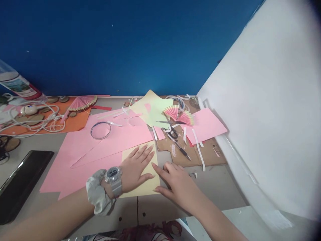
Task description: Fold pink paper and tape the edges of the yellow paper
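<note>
My left hand (136,167) lies flat on a pale yellow sheet of paper (150,185), fingers stretched out and thumb apart. On that wrist are a clear digital watch (114,179) and a light scrunchie (99,192). Beside the sheet's right edge is my right hand (179,184), its index finger and thumb reaching to the edge and the other fingers partly bent. Nothing shows between those fingers. Large pink sheets (92,164) lie under and left of the yellow one.
A roll of tape (100,130) rests on the pink paper. Scissors (172,133), a pen (184,152) and folded pink paper fans (184,117) lie on cardboard (212,155) at the right. At the left are a black phone-like slab (23,182), a white cable (47,124) and a bottle (21,85).
</note>
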{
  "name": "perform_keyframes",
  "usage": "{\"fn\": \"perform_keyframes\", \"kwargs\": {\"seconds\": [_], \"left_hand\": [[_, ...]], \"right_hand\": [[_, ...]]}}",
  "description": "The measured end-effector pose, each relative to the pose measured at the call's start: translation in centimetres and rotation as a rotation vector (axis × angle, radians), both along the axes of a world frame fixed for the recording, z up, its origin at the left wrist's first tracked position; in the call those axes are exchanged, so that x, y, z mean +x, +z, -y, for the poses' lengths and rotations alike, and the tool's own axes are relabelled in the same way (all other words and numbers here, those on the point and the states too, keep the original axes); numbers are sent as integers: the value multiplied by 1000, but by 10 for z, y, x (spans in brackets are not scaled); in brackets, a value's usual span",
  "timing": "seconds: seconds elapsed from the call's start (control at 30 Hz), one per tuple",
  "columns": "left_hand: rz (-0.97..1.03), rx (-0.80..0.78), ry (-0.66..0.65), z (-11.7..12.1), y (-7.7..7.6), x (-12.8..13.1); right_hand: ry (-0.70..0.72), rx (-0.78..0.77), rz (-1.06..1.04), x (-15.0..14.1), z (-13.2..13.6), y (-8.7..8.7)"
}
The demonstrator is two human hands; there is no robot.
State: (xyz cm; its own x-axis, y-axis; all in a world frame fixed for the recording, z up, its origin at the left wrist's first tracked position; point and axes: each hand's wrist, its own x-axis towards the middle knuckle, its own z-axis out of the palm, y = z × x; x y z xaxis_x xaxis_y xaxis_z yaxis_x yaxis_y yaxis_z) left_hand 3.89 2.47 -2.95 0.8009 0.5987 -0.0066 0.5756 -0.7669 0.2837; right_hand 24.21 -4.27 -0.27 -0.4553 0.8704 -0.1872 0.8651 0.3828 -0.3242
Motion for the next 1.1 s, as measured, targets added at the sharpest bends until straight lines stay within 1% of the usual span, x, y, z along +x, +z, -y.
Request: {"fn": "perform_keyframes", "kwargs": {"seconds": [0.17,0.23,0.3,0.37,0.4,0.43,0.47,0.53,0.6,0.67,0.73,0.8,0.83,0.9,0.93,1.0,1.1], "left_hand": [[-15,40,2,2,-6,-2],[-11,57,8,3,-7,-1],[-16,71,25,4,-7,1],[-22,84,55,6,-7,2],[-23,89,72,6,-8,3],[-24,93,86,7,-7,3],[-24,93,92,7,-7,4],[-26,85,95,8,-7,4],[-29,76,96,8,-6,4],[-32,69,98,7,-5,4],[-34,65,97,7,-5,4],[-36,63,88,7,-4,4],[-36,64,83,7,-4,4],[-34,68,78,7,-4,3],[-32,70,77,7,-4,3],[-29,69,78,7,-4,3],[-34,53,75,7,-3,4]], "right_hand": [[-41,-30,-55,0,2,9],[-98,-48,-114,5,-2,12],[-260,9,-145,13,-10,13],[-491,150,-90,24,-22,10],[-575,204,-30,30,-28,8],[-602,220,22,35,-34,5],[-605,213,46,40,-39,4],[-588,152,73,48,-46,3],[-564,69,63,52,-50,8],[-558,0,6,52,-53,18],[-574,-38,-136,47,-57,28],[-594,-48,-368,36,-66,34],[-601,-55,-492,30,-71,34],[-597,-78,-714,15,-82,29],[-591,-88,-769,7,-87,25],[-580,-92,-780,-5,-94,16],[-605,-36,-742,-14,-99,3]]}}
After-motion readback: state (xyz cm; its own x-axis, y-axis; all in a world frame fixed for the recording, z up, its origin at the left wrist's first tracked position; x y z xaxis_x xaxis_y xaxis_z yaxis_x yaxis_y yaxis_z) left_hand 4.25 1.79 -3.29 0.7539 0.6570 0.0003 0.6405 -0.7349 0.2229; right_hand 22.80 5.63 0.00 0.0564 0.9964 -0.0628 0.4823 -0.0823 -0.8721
